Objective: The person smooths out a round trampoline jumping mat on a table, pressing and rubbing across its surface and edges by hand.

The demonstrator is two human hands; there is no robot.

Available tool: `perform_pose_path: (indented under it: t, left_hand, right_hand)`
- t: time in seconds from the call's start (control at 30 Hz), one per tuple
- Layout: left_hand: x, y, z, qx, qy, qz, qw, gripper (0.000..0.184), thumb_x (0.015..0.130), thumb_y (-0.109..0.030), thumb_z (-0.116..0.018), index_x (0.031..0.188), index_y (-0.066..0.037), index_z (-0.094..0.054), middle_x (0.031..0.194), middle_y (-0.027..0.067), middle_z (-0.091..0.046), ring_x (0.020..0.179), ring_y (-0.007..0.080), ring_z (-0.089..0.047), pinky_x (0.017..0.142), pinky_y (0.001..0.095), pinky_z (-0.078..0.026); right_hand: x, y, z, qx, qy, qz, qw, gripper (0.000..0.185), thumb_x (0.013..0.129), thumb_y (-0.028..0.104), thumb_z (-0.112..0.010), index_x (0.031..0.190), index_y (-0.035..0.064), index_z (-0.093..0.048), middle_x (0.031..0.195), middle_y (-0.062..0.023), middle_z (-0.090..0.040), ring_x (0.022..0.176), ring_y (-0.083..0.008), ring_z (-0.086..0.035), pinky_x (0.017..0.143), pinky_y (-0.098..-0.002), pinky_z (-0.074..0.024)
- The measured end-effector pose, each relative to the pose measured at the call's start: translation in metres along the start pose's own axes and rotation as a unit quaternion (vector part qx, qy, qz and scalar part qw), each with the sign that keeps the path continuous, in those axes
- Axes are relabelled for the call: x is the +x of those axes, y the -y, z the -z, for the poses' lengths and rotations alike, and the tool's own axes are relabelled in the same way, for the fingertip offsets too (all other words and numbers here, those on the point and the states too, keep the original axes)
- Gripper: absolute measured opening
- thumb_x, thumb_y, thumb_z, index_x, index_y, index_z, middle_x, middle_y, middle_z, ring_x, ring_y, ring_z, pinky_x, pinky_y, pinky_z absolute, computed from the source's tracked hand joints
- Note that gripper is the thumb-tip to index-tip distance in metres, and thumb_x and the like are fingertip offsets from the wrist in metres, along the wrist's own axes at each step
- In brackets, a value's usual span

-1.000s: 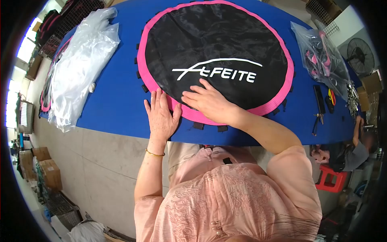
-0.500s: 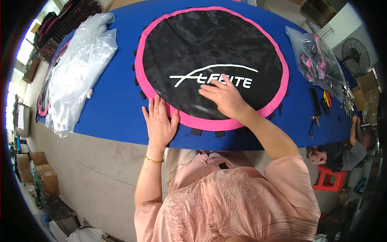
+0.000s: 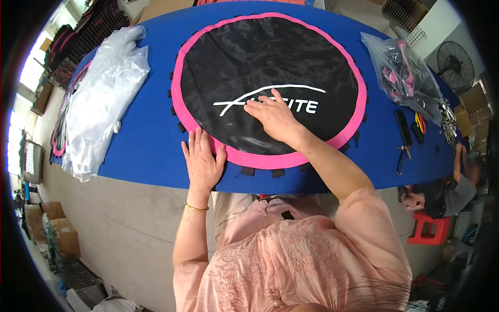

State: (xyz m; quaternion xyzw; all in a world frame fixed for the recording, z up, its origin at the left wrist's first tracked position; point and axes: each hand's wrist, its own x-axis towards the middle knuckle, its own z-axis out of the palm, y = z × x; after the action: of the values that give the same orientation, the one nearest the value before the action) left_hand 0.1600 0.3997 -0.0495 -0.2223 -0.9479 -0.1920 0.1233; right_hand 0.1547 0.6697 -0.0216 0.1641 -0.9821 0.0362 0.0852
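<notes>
A round black trampoline mat (image 3: 270, 52) with a pink border and white lettering lies flat on the blue table (image 3: 140, 151). Dark tabs stick out around its rim. My left hand (image 3: 203, 162) rests open at the mat's near left edge, fingertips on the pink border. Over the white lettering, my right hand (image 3: 274, 117) is open with fingers spread, palm down on the black fabric or just above it. It hides part of the letters. Neither hand grips anything.
Clear plastic bags (image 3: 106, 99) lie on the left over another pink-edged mat. At right are a bag of pink-and-black parts (image 3: 408, 78), a black bar (image 3: 403, 127), a yellow-and-red tool (image 3: 419, 127) and metal pieces (image 3: 448, 122). Another person (image 3: 449, 192) sits beyond, near a red stool (image 3: 429, 229).
My right hand has slid left across the lettering, uncovering letters on the right. My left hand stays at the border. The view has shifted slightly.
</notes>
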Motion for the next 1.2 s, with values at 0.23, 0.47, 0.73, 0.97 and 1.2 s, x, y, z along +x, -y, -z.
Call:
perform_pose_path:
  t: [0.23,0.47,0.73,0.97,1.2]
  left_hand:
    - [0.0,0.001,-0.002,-0.001,-0.001,-0.004,1.0,0.065,0.099,-0.041,-0.061,0.145,0.005,-0.05,0.157,0.0252,-0.047,0.149,0.0452,-0.038,0.122,0.0657,-0.025]
    - [-0.002,0.002,-0.003,0.019,-0.009,-0.01,1.0,0.065,0.099,-0.04,-0.062,0.145,0.004,-0.05,0.156,0.0242,-0.049,0.149,0.0439,-0.039,0.122,0.0661,-0.024]
    - [-0.019,-0.059,-0.002,-0.031,0.001,-0.126,0.992,0.049,0.104,-0.033,-0.058,0.142,-0.003,-0.058,0.154,0.0185,-0.052,0.149,0.0364,-0.042,0.125,0.0652,-0.016]
    - [-0.021,-0.069,-0.007,-0.029,0.034,-0.143,0.989,0.049,0.103,-0.039,-0.058,0.14,-0.007,-0.063,0.151,0.0171,-0.055,0.146,0.036,-0.045,0.125,0.066,-0.017]
    - [-0.02,-0.07,-0.007,-0.022,0.026,-0.146,0.989,0.049,0.101,-0.038,-0.061,0.139,-0.007,-0.063,0.149,0.0177,-0.058,0.143,0.0362,-0.048,0.124,0.066,-0.018]
  right_hand:
    - [-0.029,0.013,0.006,-0.004,0.001,0.0,1.0,0.058,0.086,0.0,-0.065,0.142,0.0114,-0.062,0.147,-0.0025,-0.06,0.131,-0.0267,-0.056,0.125,-0.0579,-0.026]
    - [0.0,0.014,0.002,-0.007,0.021,-0.034,0.999,0.06,0.085,-0.004,-0.064,0.143,0.0108,-0.06,0.146,-0.0043,-0.061,0.138,-0.0301,-0.053,0.124,-0.0598,-0.0259]
    - [-0.058,0.02,0.01,0.017,-0.033,0.003,0.999,0.058,0.084,-0.001,-0.065,0.141,0.0125,-0.064,0.147,-0.0042,-0.061,0.135,-0.0317,-0.055,0.122,-0.0596,-0.0277]
    - [-0.12,-0.012,0.029,0.008,-0.031,-0.095,0.995,0.054,0.089,-0.003,-0.055,0.139,0.0131,-0.066,0.145,-0.0053,-0.064,0.134,-0.035,-0.056,0.123,-0.0613,-0.0262]
    - [-0.095,0.015,0.017,0.058,-0.035,0.016,0.998,0.047,0.092,0.007,-0.056,0.138,0.0094,-0.066,0.145,-0.0077,-0.063,0.135,-0.0326,-0.056,0.124,-0.0609,-0.0247]
